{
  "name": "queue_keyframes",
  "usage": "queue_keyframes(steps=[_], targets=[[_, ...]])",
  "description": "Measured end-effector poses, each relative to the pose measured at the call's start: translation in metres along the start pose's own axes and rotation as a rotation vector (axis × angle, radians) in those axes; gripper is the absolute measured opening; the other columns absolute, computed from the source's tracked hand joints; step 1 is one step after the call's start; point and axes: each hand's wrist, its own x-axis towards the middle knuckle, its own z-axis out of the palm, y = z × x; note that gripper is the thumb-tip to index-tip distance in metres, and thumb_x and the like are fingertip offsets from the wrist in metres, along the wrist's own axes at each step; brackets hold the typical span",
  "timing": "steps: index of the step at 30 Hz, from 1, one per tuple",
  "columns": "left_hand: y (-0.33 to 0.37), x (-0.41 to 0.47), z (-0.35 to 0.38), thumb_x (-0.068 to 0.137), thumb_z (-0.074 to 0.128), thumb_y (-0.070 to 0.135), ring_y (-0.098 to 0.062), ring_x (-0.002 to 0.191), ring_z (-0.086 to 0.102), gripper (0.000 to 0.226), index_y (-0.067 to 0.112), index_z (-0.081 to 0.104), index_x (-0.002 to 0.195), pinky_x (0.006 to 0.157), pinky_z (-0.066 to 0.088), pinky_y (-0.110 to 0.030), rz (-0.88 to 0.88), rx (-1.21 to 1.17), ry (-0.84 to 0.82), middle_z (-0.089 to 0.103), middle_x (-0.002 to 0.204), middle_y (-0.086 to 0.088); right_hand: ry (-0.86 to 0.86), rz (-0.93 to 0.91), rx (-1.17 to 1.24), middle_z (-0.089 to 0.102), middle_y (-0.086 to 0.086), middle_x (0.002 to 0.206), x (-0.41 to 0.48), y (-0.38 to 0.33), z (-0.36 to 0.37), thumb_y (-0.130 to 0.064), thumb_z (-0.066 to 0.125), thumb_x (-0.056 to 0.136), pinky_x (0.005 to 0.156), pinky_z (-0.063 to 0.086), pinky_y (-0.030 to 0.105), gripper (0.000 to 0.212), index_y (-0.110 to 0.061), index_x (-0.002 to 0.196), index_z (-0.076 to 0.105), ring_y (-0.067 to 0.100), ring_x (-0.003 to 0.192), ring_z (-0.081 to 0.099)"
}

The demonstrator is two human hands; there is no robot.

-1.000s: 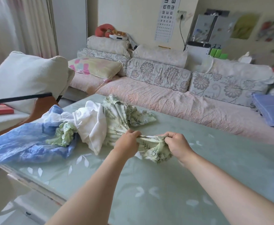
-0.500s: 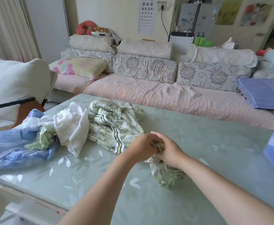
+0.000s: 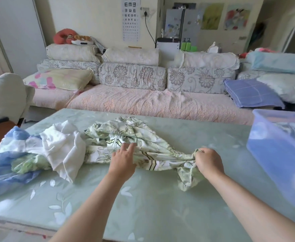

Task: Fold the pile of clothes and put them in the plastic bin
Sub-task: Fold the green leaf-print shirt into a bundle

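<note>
leaf-print garment (image 3: 143, 135) — rumpled, one end in clenched right fingers (image 3: 200, 153), left fingers (image 3: 127, 147) slack on top

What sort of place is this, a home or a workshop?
Most likely a home living room: a long sofa with floral cushions, a wall-hung eye chart, and a leaf-print garment lying crumpled on the green table.

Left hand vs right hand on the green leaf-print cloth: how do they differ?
The left hand has straight, spread fingers; the right hand is curled tight. The left hand rests on the middle of the green cloth; the right hand grips its bunched end. Both touch the same cloth.
</note>
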Motion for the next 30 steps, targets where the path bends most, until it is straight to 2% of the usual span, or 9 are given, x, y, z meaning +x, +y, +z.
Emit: queue_keyframes(steps=[4,8,12,15,17,20,24,26,30], targets=[[0.022,0.008,0.008,0.092,0.057,0.005,-0.021,0.081,0.064,0.011,0.013,0.061,0.098,0.070,0.056,-0.034,-0.025,-0.056,-0.080,0.066,0.093,-0.003,-0.036,-0.067,-0.432,0.061,0.005,0.113,-0.007,0.024,-0.006,-0.027,0.052,0.082,0.092,0.043,0.036,0.020,-0.027,0.097,0.065,0.031,0.112,0.053],[0.049,0.017,0.017,0.092,0.052,0.006,-0.020,0.075,0.064,0.024,0.015,0.074,0.096,0.057,0.048,-0.025,0.022,-0.089,-0.292,0.072,0.090,-0.006,0.031,-0.554,-0.427,0.047,0.003,0.142,-0.017,0.041,0.015,-0.025,0.055,0.069,0.109,0.033,0.042,0.065,-0.026,0.134,0.055,0.025,0.136,0.040],[0.079,0.019,0.016,0.094,0.059,0.023,-0.012,0.068,0.059,0.013,0.024,0.071,0.090,0.056,0.042,-0.021,0.137,-0.275,-0.453,0.067,0.080,0.005,-0.244,-0.723,-0.385,0.029,-0.007,0.160,-0.020,0.030,0.033,-0.022,0.059,0.078,0.120,0.013,0.033,0.086,-0.028,0.156,0.024,0.015,0.148,0.024],[0.098,0.012,0.004,0.093,0.062,0.024,0.003,0.056,0.052,0.010,0.022,0.069,0.085,0.052,0.037,-0.013,0.243,-0.412,-0.534,0.060,0.066,0.014,-0.299,-0.726,-0.442,0.051,-0.008,0.144,-0.012,0.034,0.039,-0.015,0.062,0.083,0.118,0.021,0.037,0.087,-0.036,0.156,0.020,0.017,0.136,0.042],[0.095,0.011,-0.001,0.088,0.069,0.025,0.007,0.057,0.052,0.002,0.026,0.070,0.087,0.057,0.041,-0.015,0.253,-0.496,-0.518,0.062,0.068,0.015,-0.287,-0.685,-0.361,0.068,-0.005,0.118,-0.006,0.038,0.037,-0.001,0.052,0.081,0.103,0.039,0.035,0.073,-0.040,0.142,0.048,0.024,0.112,0.056],[0.068,0.013,-0.006,0.072,0.082,0.031,-0.005,0.092,0.059,0.044,0.034,0.063,0.111,0.083,0.053,-0.033,0.248,-0.344,-0.517,0.064,0.103,0.011,-0.255,-0.674,-0.353,0.071,0.001,0.100,0.007,0.035,0.032,0.006,0.044,0.074,0.084,0.045,0.031,0.053,-0.025,0.104,0.074,0.029,0.100,0.062],[0.023,0.013,-0.010,0.079,0.073,0.038,-0.021,0.113,0.052,0.049,0.029,0.057,0.124,0.089,0.048,-0.037,0.133,0.217,-0.417,0.056,0.120,0.003,-0.097,-0.595,-0.634,0.068,-0.008,0.110,0.014,0.026,0.015,-0.004,0.049,0.078,0.092,0.032,0.033,0.049,-0.033,0.110,0.074,0.022,0.110,0.057],[0.015,0.010,-0.012,0.091,0.058,0.024,-0.019,0.095,0.060,0.019,0.026,0.064,0.109,0.072,0.048,-0.032,0.012,0.228,-0.348,0.063,0.102,0.004,-0.057,-0.509,-0.828,0.066,-0.008,0.114,0.010,0.023,0.009,-0.010,0.050,0.079,0.097,0.028,0.038,0.043,-0.032,0.110,0.071,0.020,0.115,0.052],[0.030,0.006,-0.013,0.093,0.053,0.010,-0.018,0.080,0.061,0.022,0.027,0.065,0.100,0.064,0.048,-0.030,0.044,0.070,-0.372,0.063,0.086,0.004,-0.239,-0.532,-0.903,0.042,0.004,0.146,0.000,0.023,0.011,-0.014,0.053,0.076,0.117,0.010,0.054,0.063,-0.034,0.136,0.053,0.026,0.139,0.028]])
